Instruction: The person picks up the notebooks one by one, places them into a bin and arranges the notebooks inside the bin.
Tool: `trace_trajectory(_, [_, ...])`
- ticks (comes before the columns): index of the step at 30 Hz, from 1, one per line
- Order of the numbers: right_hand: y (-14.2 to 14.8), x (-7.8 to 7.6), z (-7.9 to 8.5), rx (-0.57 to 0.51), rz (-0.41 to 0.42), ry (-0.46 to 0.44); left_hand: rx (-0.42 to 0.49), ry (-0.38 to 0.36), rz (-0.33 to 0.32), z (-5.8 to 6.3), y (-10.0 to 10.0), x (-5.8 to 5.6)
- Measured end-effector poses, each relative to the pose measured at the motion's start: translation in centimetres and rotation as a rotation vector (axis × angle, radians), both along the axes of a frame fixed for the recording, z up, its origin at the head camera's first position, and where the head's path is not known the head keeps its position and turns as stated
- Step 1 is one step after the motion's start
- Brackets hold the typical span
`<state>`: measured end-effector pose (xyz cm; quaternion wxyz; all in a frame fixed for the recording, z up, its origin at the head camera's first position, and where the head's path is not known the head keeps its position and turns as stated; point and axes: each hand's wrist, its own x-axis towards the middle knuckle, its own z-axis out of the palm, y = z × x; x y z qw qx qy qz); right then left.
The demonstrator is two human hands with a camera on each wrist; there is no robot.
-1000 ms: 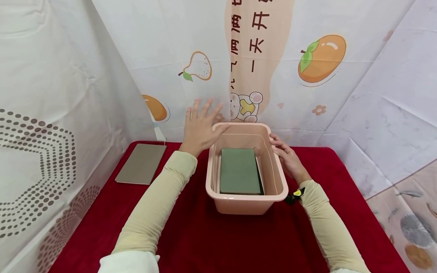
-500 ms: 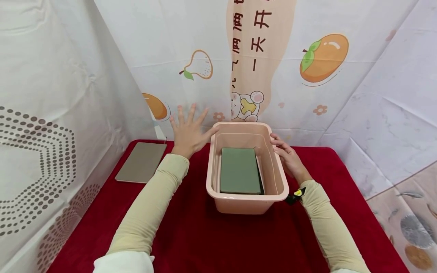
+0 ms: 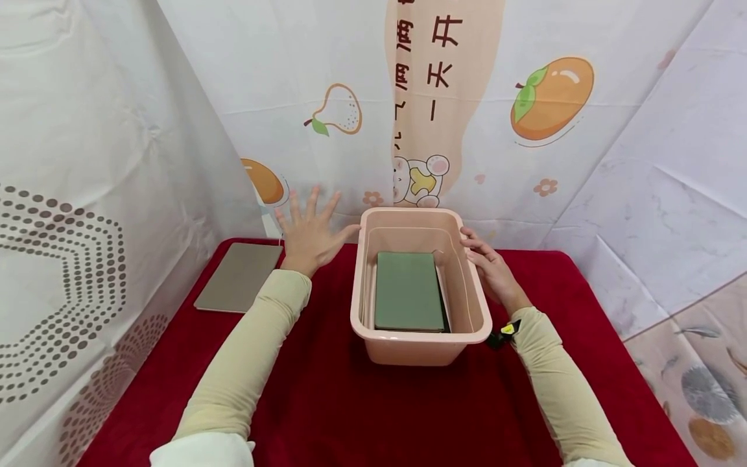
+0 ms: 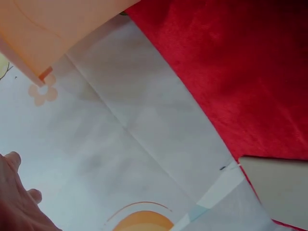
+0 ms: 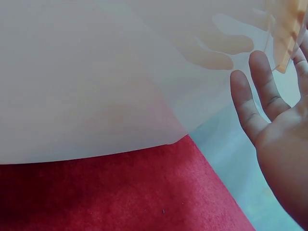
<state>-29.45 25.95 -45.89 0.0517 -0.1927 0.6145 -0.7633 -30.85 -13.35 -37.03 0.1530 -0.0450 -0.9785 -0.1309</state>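
Observation:
A pink plastic basin [image 3: 408, 353] stands on the red cloth, with a green-covered book [image 3: 408, 292] lying flat inside. Something dark-edged shows beneath the book, mostly hidden. My right hand [image 3: 493, 269] rests against the basin's right side near the rim; in the right wrist view its fingers [image 5: 262, 77] are fairly straight beside the wall. To the left of the basin, my left hand [image 3: 309, 237] is raised with fingers spread and holds nothing. Its thumb points toward the basin's rim. A grey-brown notebook [image 3: 238, 277] lies at the table's left, close to the left hand.
Red cloth [image 3: 373, 415] covers the table. A printed white curtain [image 3: 268, 78] hangs close behind it, and another patterned curtain [image 3: 70, 162] runs along the left. A dark band with a yellow mark [image 3: 506, 331] is on the right wrist.
My left hand has moved left, away from above the basin's left rim toward the grey-brown notebook, fingers spread throughout. The right hand, basin and green book have stayed put.

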Motion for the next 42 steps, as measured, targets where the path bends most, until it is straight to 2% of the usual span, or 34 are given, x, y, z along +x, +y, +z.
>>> trace_trajectory(6, [0.0, -0.1, 0.2, 0.007, -0.015, -0.006, 0.018, 0.011, 0.01, -0.9, -1.3, 0.0])
trace_trajectory(21, [-0.3, -0.2, 0.2, -0.007, 0.0, 0.014, 0.038, -0.052, 0.06, -2.6, -4.3, 0.8])
trace_trajectory(31, [-0.1, -0.3, 0.3, -0.012, -0.001, 0.01, 0.073, -0.023, 0.068, -4.1, -5.9, 0.9])
trace_trajectory(37, [0.1, -0.2, 0.0, -0.012, -0.004, 0.001, 0.081, -0.056, 0.078, -4.9, -6.9, 1.2])
trace_trajectory(42, [-0.1, -0.1, -0.4, -0.006, -0.007, -0.004, 0.069, -0.047, 0.09, -5.8, -7.9, 1.5])
